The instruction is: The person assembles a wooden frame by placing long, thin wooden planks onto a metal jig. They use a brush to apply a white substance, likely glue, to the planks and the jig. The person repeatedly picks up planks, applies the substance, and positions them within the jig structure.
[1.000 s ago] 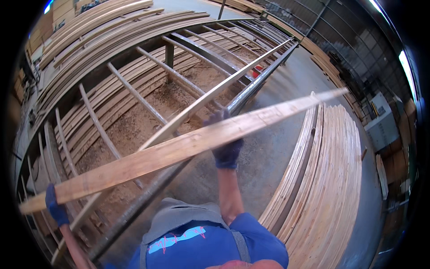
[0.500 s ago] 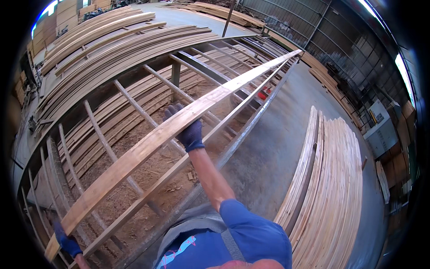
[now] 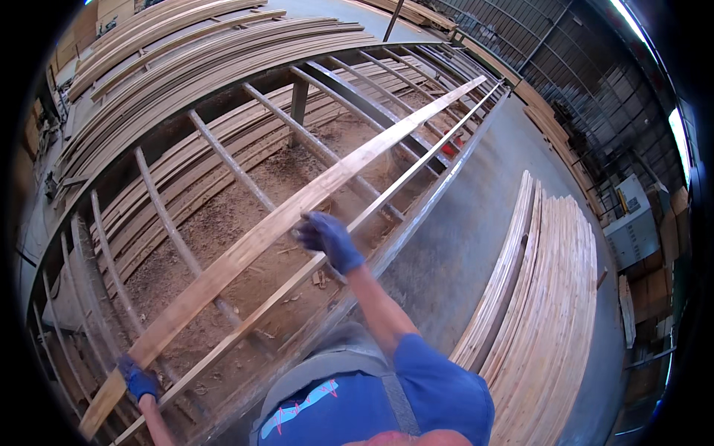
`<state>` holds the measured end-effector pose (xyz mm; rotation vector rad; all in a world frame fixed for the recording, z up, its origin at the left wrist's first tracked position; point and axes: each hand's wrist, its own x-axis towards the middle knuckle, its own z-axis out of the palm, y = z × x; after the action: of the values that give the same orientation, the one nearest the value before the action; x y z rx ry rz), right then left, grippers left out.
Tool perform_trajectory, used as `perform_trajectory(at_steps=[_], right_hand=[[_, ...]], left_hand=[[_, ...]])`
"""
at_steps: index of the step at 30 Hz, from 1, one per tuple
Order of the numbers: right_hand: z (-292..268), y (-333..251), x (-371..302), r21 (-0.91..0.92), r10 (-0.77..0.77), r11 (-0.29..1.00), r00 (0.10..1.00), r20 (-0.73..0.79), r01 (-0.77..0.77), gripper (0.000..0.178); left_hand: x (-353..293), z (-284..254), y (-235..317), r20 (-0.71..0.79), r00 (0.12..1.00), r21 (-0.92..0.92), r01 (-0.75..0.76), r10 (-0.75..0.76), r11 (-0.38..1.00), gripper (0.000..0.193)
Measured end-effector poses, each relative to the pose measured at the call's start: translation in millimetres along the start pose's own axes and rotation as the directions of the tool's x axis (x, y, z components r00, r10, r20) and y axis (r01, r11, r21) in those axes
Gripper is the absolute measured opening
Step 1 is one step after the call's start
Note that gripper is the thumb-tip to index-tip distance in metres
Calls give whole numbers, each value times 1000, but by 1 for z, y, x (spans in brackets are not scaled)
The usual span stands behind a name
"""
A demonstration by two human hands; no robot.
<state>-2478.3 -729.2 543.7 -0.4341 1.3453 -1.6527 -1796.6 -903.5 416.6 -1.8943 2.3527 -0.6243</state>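
A long, wide wooden plank [image 3: 260,235] lies slantwise across the bars of a metal roller frame. My left hand [image 3: 139,377], in a dark blue glove, is closed on the plank's edge close to its near end; part of the fingers is hidden. Beside the plank's right edge is my gloved right hand [image 3: 327,239], its fingers apart and holding nothing, the fingertips close to the wood. Below that hand a narrow wooden strip [image 3: 286,286] runs roughly alongside the plank, also resting on the roller frame [image 3: 167,223].
Sawdust and chips [image 3: 245,275] cover the ground under the bars. Stacked boards [image 3: 550,297] lie on the floor to the right, and long board piles [image 3: 201,78] line the far left. A red object [image 3: 451,144] shows under the frame's far part. A pale cabinet [image 3: 632,223] stands at right.
My right hand has come off the plank and drawn back toward me, to its right side. The plank lies lower at the right hand's place, and my left hand has shifted slightly right and up.
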Motion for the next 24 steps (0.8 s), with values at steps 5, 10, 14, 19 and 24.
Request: perform_trajectory(at_steps=[5,10,14,19,24], right_hand=[[-95,-39,-67,-220,-197,962,969,-153,161,40],[-217,-58,-88,-200,-195,970,930,-311,136,30],[-318,-94,-98,-267,-237,956,857,-458,122,27],[-424,-144,-94,-248,-196,966,824,-531,69,26],[-468,-191,-32,-334,-219,939,887,-407,78,29]], left_hand=[[65,-120,100,309,937,-445,-9,163,895,73],[94,-180,283,44,885,-556,-364,464,747,71],[112,-270,449,-75,769,-599,-543,635,588,68],[130,-322,595,-81,733,-571,-589,675,571,72],[162,-328,686,-58,756,-563,-564,652,604,82]])
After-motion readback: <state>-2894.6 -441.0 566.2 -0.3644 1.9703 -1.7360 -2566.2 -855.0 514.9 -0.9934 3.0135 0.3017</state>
